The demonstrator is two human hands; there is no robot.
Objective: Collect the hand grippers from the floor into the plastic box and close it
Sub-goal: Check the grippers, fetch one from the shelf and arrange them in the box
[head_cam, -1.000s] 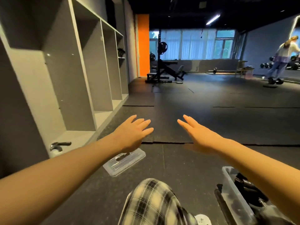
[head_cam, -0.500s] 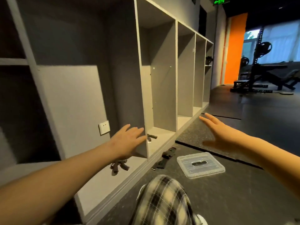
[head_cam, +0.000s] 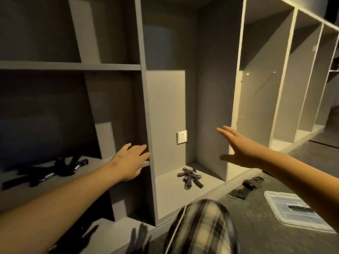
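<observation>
Both hands held out flat before a grey shelf unit (head_cam: 236,88), nothing gripped.

The left hand (head_cam: 131,162) is spread with straight fingers at the front edge of an upright divider, over a shelf lip. The right hand (head_cam: 236,143) is stretched flat before the next divider, and an open cubby is left between them. A pile of hand grippers (head_cam: 190,177) is seen on that cubby's bottom, clear of its walls, below a wall socket (head_cam: 182,137). Other grippers (head_cam: 60,167) are laid on the left shelf. One floor gripper (head_cam: 245,187) is found just beside the unit's base edge, near a clear lid (head_cam: 297,208).
</observation>
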